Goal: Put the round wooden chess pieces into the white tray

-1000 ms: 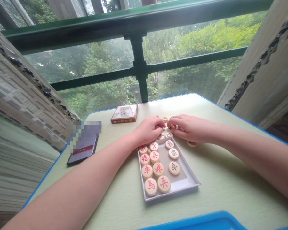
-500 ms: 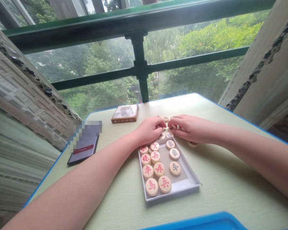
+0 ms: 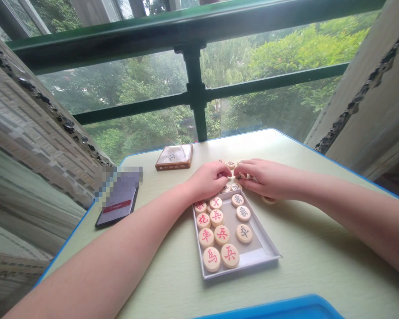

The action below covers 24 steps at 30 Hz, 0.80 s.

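Note:
Just past the far end of a shallow white box tray (image 3: 261, 235), my left hand (image 3: 210, 179) rests with its fingers curled in; whatever they may hold is hidden. Opposite it, my right hand (image 3: 269, 177) pinches a round Chinese chess piece (image 3: 240, 177) with a dark character between thumb and fingers. Several loose chess pieces (image 3: 231, 165) lie on the table around both hands, partly covered by them. Inside the tray, red-character pieces (image 3: 212, 259) line the left side in two columns. Three black-character pieces (image 3: 244, 233) form a column at the right.
A flat brown-edged box (image 3: 174, 156) lies at the far left of the pale green table (image 3: 166, 274). Left of my forearm is a phone (image 3: 119, 204). A blue object (image 3: 279, 309) shows at the near edge. Beyond stands a green-framed window (image 3: 196, 95) between curtains.

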{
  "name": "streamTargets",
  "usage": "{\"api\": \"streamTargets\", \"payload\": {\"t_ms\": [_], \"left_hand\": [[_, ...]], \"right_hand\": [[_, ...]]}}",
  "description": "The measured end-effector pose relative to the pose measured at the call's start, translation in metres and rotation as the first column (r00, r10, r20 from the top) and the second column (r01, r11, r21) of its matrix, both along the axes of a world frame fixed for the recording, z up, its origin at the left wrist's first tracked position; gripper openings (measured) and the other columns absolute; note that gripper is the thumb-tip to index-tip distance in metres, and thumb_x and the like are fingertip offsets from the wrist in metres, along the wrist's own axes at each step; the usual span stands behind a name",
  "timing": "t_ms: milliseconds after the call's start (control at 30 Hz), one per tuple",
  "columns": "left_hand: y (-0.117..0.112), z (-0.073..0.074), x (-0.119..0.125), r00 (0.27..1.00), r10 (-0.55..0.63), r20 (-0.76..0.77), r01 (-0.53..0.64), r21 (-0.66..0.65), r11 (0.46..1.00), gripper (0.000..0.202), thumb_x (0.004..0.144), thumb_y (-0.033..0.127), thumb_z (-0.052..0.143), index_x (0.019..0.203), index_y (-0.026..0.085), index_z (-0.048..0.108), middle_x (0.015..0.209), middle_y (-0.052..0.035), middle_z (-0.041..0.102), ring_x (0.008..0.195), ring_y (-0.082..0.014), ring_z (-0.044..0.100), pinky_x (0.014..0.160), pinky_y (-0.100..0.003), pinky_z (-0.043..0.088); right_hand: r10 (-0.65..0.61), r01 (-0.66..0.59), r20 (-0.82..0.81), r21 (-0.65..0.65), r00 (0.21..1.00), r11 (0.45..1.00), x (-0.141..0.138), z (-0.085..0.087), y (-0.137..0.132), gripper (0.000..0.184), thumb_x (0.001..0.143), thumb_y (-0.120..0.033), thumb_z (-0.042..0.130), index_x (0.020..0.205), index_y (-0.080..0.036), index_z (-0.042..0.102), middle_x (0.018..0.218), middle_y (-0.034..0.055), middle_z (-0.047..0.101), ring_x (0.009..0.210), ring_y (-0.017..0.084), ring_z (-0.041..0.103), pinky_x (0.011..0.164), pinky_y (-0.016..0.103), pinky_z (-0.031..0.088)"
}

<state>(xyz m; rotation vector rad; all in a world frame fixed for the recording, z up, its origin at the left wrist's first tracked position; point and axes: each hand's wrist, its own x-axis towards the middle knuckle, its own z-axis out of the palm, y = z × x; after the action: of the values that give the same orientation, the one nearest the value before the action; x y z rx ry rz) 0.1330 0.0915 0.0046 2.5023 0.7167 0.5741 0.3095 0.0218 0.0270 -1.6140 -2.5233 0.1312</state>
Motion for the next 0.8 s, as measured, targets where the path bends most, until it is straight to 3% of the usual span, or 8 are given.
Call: {"api": "streamTargets", "payload": {"t_ms": [800], "left_hand": [[0.0035,-0.0033,-0.0007,1.000,-0.018,0.010,0.018,0.027,0.999,0.018,0.074,0.011,0.047,0.081,0.015,0.063,0.081,-0.0028,0.063,0.076,-0.0137,0.056,0.072,-0.025,0.046]], "right_hand": [[0.001,-0.001,0.029,-0.001,1.000,1.000,-0.0014,-0.0001,0.0005,0.028,0.086,-0.035,0.039,0.095,-0.018,0.059,0.094,0.0107,0.061,0.084,0.023,0.056,0.071,0.033,0.042]]}}
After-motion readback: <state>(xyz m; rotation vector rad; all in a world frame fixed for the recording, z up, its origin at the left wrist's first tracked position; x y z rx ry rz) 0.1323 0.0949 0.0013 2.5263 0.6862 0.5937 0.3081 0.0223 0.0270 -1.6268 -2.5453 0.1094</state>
